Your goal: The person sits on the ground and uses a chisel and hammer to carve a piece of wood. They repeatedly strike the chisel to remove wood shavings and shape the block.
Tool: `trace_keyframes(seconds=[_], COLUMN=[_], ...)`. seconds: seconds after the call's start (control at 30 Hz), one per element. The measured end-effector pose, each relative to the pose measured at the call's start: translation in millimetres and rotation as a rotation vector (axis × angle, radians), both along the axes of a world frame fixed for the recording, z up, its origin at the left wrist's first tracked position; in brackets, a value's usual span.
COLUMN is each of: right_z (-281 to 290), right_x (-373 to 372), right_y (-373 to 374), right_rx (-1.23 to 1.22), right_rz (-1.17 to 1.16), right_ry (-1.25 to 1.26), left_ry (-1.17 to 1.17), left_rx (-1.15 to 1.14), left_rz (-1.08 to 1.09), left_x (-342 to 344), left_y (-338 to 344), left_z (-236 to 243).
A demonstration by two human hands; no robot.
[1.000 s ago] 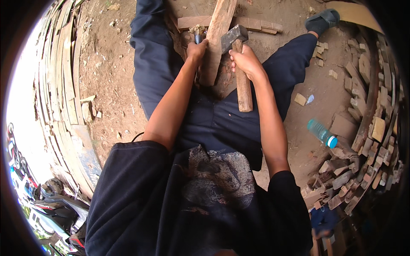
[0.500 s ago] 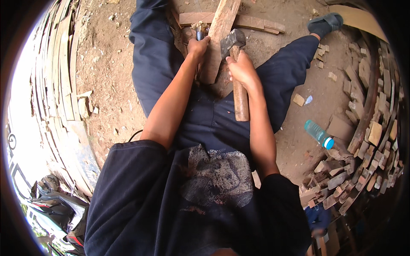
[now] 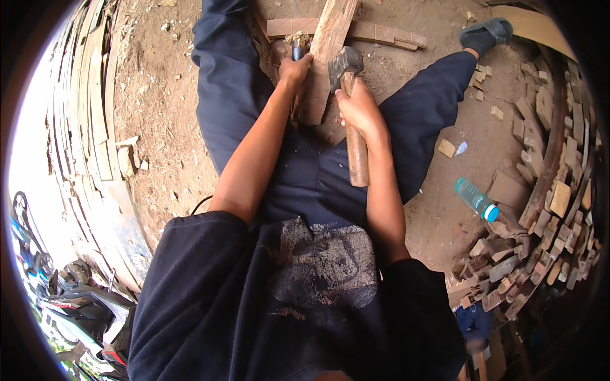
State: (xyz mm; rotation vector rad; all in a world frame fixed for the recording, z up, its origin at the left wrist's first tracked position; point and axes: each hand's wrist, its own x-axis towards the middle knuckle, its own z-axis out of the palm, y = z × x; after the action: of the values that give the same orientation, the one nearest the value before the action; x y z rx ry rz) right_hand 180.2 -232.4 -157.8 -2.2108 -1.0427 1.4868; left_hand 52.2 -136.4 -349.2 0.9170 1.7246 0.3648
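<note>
My right hand [image 3: 361, 109] is closed around the wooden handle of a club hammer [image 3: 358, 155]. The hammer's dark, blocky metal head points away from me, over the right edge of a rough wooden plank [image 3: 321, 73]. My left hand [image 3: 294, 71] is closed on a short, dark, rod-like tool [image 3: 297, 53] beside the plank's left edge. Its lower part is hidden by the hand, so its exact kind does not show. The plank slopes away between my legs and crosses over a scored strip of wood [image 3: 375, 33].
My outstretched legs frame the dirt floor here. To the right are a teal bottle [image 3: 475, 199], scattered wood offcuts [image 3: 446, 148] and a big stack of cut wood [image 3: 540, 254]. Long boards [image 3: 95, 95] line the left side, with a motorcycle [image 3: 89, 317] at lower left.
The hammer and my right hand have shifted slightly toward me. My left hand keeps its place on the dark tool, and the plank lies as before.
</note>
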Motion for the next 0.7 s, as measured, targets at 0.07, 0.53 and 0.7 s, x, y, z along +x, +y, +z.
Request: trace_keyframes(seconds=[0.07, 0.53, 0.7], right_z=[0, -1, 18], right_x=[10, 0, 12], right_y=[-1, -1, -9], right_rx=[0.026, 0.054, 0.121], right_rz=[-0.063, -0.024, -0.180], right_ry=[0.149, -0.055, 0.119], left_ry=[0.037, -0.065, -0.014], left_rx=[0.023, -0.002, -0.010], left_rz=[0.003, -0.006, 0.000], left_x=[-1, -2, 1], left_y=[1, 3, 0], left_z=[-7, 4, 14])
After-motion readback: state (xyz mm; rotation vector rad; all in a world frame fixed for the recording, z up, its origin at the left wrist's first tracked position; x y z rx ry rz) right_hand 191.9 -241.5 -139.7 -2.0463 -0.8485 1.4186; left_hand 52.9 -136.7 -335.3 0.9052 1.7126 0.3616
